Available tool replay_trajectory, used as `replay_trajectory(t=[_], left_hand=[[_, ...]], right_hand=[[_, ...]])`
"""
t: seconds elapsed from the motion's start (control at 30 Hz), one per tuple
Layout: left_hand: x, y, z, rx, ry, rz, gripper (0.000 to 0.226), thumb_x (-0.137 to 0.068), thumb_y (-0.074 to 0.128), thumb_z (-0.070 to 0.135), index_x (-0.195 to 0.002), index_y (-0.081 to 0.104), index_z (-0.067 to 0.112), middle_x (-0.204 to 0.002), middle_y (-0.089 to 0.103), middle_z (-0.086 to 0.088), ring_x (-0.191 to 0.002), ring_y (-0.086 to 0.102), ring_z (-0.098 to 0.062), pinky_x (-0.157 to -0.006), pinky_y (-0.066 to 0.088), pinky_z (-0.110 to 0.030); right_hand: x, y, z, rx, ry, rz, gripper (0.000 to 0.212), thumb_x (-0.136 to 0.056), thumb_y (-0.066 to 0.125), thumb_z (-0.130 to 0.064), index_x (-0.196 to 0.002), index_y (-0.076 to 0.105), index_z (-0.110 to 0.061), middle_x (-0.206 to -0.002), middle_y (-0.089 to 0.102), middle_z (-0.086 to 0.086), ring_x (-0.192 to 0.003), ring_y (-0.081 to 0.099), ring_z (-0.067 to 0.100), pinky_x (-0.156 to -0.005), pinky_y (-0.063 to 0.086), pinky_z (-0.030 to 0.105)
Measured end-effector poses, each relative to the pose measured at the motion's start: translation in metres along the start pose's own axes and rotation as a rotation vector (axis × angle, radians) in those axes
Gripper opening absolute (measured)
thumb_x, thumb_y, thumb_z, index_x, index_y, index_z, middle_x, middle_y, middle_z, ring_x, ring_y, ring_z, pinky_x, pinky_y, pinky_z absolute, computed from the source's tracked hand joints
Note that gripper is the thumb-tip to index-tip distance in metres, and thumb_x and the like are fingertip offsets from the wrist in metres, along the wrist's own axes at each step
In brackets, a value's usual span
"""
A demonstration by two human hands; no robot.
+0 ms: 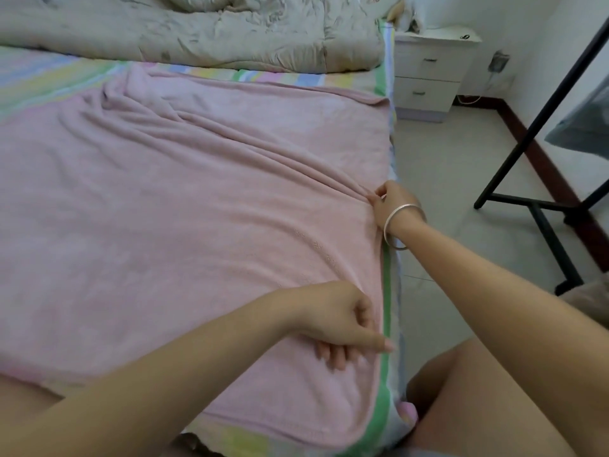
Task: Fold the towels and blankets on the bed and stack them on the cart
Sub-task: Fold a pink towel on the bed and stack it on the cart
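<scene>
head view, pink blanket (184, 225): it is spread nearly flat over the near part of the bed, from the left border of the picture to the bed's right edge; long creases are drawn across it, running from its far left part toward the right edge.
blanket's far edge: it is laid just short of the beige quilt (197, 31), and a band of sheet is left showing between them.
right hand (393, 202): it is stretched out to the bed's right edge, where a ridge of the pink blanket is pinched between thumb and fingertips; the creases are gathered at that pinch.
bangle (400, 225): a silver ring is worn on the right wrist.
left hand (339, 319): it is set on the pink blanket nearer the person, close to the same edge; the thumb is held straight toward the edge and the fingers are curled under the palm against the cloth; whether any cloth is gripped cannot be told.
hands' relation: they are kept apart along the edge, the right one farther away.
striped sheet (384, 374): pastel stripes are shown beyond the blanket, and a green band is seen along the right side.
beige quilt: it is bunched across the far end of the bed.
nightstand (428, 70): a white unit with two drawers is stood beside the bed's far right corner.
black frame (540, 103): a slanted metal bar and foot are seen on the tiled floor (445, 159), well apart from the bed.
</scene>
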State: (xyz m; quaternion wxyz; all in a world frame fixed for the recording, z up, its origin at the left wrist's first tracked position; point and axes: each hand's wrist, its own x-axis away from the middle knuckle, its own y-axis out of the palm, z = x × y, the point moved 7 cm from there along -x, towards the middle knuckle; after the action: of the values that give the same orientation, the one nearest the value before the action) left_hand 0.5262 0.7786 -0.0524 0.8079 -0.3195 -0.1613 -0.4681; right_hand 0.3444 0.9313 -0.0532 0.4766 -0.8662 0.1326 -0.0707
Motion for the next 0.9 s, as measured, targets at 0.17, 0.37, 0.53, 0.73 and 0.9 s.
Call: replay_trajectory(t=[0.17, 0.37, 0.53, 0.73, 0.9], left_hand=[[-0.002, -0.01, -0.001, 0.242, 0.063, 0.071, 0.023, -0.101, 0.05, 0.026, -0.109, 0.06, 0.007, -0.076, 0.068, -0.004, -0.049, 0.062, -0.014, -0.042, 0.045, -0.022], [0.01, -0.094, -0.01, 0.288, 0.254, 0.898, 0.023, -0.092, 0.049, 0.009, -0.083, 0.066, 0.022, -0.074, 0.069, 0.007, -0.056, 0.065, -0.013, -0.057, 0.051, -0.029], [0.009, -0.181, -0.014, -0.109, 0.21, 1.23, 0.018, -0.083, 0.049, 0.017, -0.089, 0.064, 0.025, -0.095, 0.066, 0.011, -0.089, 0.061, -0.011, -0.084, 0.05, -0.034], [-0.024, -0.301, -0.04, -0.299, 0.004, 1.362, 0.02, -0.085, 0.051, 0.012, -0.098, 0.063, 0.021, -0.107, 0.063, 0.002, -0.102, 0.059, -0.021, -0.086, 0.047, -0.037], [-0.021, -0.36, -0.097, -0.416, -0.3, 1.683, 0.03, -0.081, 0.05, 0.011, -0.108, 0.062, 0.014, -0.112, 0.064, -0.007, -0.11, 0.054, -0.031, -0.091, 0.038, -0.041]], right_hand=[[0.002, -0.003, -0.005, 0.144, -0.042, 0.054, 0.021, -0.098, 0.042, -0.039, -0.102, 0.053, -0.022, -0.109, 0.062, 0.015, -0.099, 0.056, 0.036, -0.076, 0.039, 0.034], [0.0, -0.002, -0.018, 0.281, -0.119, 0.05, 0.022, -0.092, 0.043, -0.038, -0.097, 0.058, -0.022, -0.105, 0.065, 0.006, -0.096, 0.06, 0.033, -0.076, 0.044, 0.034], [-0.032, 0.002, -0.046, 0.092, -0.122, -0.104, 0.025, -0.087, 0.046, -0.032, -0.075, 0.061, -0.017, -0.079, 0.06, 0.005, -0.077, 0.053, 0.027, -0.066, 0.041, 0.03], [-0.096, 0.062, -0.091, -0.607, 0.347, -0.641, 0.048, -0.102, 0.03, -0.037, -0.078, 0.06, -0.007, -0.061, 0.058, 0.007, -0.054, 0.047, 0.02, -0.054, 0.038, 0.025], [-0.131, 0.132, -0.159, -0.798, 0.353, -1.02, 0.052, -0.102, 0.024, -0.041, -0.101, 0.059, -0.002, -0.095, 0.064, 0.016, -0.094, 0.06, 0.03, -0.1, 0.039, 0.039]])
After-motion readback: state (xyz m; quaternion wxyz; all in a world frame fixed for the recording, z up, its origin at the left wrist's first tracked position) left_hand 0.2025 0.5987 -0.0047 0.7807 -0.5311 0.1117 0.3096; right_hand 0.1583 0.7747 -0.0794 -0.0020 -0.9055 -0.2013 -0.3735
